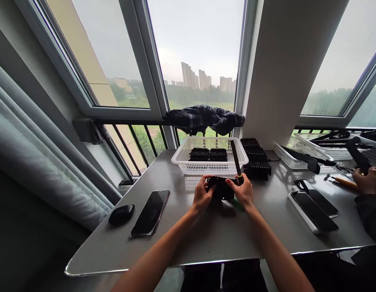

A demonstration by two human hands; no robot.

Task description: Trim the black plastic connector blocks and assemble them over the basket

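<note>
A black ridged plastic block [223, 190] is held between my two hands, just above the table and in front of the basket. My left hand [203, 194] grips its left end, thumb to the front. At the right end, my right hand [243, 192] closes on the block with the thumb on top. Out of that same hand rises a long flat black tool [235, 158] with a yellow band. A green piece [237, 204] shows below the right fingers; whether it belongs to the tool I cannot tell. Similar black blocks [208, 154] lie in the white basket [179, 161].
More black ridged blocks [255, 158] are stacked right of the basket. A phone [150, 213] and a black mouse-like case [121, 214] lie to the left. Two phones [315, 211], white baskets [297, 156] and another person's hand [368, 180] are on the right.
</note>
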